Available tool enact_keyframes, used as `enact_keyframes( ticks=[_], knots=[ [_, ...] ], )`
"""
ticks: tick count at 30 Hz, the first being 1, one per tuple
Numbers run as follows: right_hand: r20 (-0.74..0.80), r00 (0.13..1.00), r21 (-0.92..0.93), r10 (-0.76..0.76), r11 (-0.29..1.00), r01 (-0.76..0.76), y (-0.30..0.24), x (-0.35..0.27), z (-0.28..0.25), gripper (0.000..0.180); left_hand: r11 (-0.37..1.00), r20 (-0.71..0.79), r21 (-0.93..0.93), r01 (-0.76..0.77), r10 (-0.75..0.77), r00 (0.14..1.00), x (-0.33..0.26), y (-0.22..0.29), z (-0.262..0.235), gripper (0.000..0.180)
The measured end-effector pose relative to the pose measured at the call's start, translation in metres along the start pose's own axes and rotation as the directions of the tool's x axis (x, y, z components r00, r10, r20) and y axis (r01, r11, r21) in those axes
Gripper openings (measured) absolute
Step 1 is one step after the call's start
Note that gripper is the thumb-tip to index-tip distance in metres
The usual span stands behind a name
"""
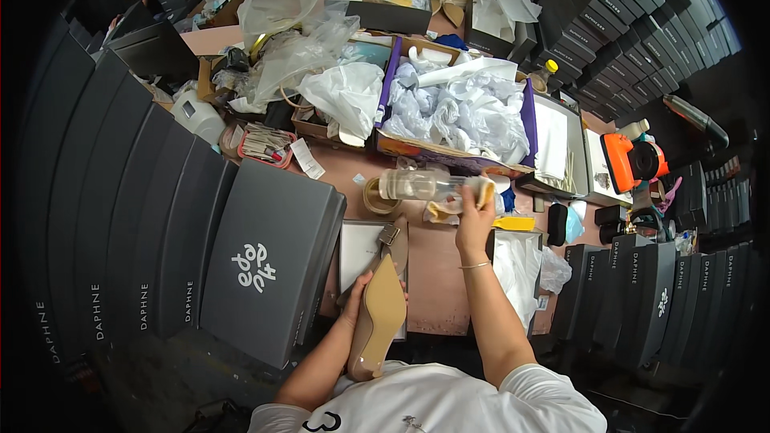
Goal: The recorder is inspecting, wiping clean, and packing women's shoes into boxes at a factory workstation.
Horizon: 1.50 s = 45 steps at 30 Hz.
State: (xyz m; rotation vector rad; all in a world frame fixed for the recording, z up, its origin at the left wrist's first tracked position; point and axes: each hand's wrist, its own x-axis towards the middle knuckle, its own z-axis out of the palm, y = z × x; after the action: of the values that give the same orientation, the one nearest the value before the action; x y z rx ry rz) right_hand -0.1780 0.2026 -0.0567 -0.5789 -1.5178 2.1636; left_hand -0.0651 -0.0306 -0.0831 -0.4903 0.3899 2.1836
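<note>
My left hand (pixel 358 293) grips beige shoe (pixel 377 325), fingers mostly hidden underneath; right hand (pixel 475 212) clutches yellow cloth (pixel 484 191) w/ clear bottle (pixel 417 184).

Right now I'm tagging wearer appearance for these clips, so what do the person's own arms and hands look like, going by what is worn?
Both forearms are bare, with no gloves on the left hand or the right hand. A thin bracelet circles the right wrist. The short white sleeves of a T-shirt with a dark marking on the front end above the elbows. No watch or rings can be made out.
</note>
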Motion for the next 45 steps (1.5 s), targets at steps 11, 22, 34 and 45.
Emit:
enact_keyframes(
  ticks=[11, 22, 34, 45],
  knots=[
    [0.655, 0.706, -0.469, -0.269, 0.588, 0.659, -0.01, -0.013, 0.066, 0.066, 0.996, 0.009, 0.072, -0.054, 0.054, 0.999, 0.0, 0.008, 0.006, 0.056],
    [0.637, 0.767, -0.682, 0.074, 0.519, 0.516, -0.051, -0.102, -0.01, 0.023, 0.99, 0.012, 0.134, -0.054, 0.053, 0.999, 0.004, 0.009, 0.007, 0.06],
    [0.788, 0.616, -0.54, -0.023, 0.457, 0.707, -0.079, -0.196, -0.063, 0.017, 0.937, 0.122, 0.341, 0.077, -0.125, 0.985, 0.037, -0.021, 0.039, 0.057],
    [0.573, 0.794, -0.695, -0.202, 0.393, 0.602, -0.079, -0.145, -0.074, 0.014, 0.911, 0.1, 0.346, 0.226, -0.275, 0.956, 0.041, -0.025, 0.046, 0.061]
  ],
)
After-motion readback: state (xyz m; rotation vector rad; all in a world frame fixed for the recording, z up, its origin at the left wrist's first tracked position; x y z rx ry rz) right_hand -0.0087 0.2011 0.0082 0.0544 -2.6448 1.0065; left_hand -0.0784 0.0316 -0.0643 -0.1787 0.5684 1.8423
